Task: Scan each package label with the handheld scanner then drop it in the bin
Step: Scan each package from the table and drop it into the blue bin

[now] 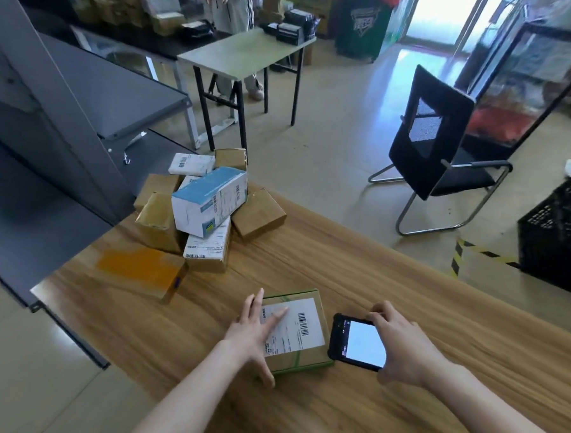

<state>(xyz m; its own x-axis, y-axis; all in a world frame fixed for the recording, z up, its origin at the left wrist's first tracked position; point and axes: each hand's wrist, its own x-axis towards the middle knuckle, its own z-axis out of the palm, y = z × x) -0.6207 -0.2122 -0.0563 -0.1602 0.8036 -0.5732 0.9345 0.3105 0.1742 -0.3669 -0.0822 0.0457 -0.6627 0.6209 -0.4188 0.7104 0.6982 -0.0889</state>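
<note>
A small brown package [313, 354] with green tape lies flat on the wooden table [414, 309], its white barcode label [303, 324] facing up. My left hand [255, 333] rests spread on the label's left side, fingers apart, thumb against the near left corner. My right hand [400, 346] grips a black handheld scanner [357, 341] just right of the package; its screen glows white and faces up. A pile of several packages [204, 214] sits at the table's far left end, with a blue-and-white box on top.
A black plastic crate [559, 235] stands on the floor to the right, beyond the table edge. A black office chair [439, 148] sits past the table. A grey folding table [246, 56] and a standing person [234, 13] are farther back. Grey shelving [73, 111] runs along the left.
</note>
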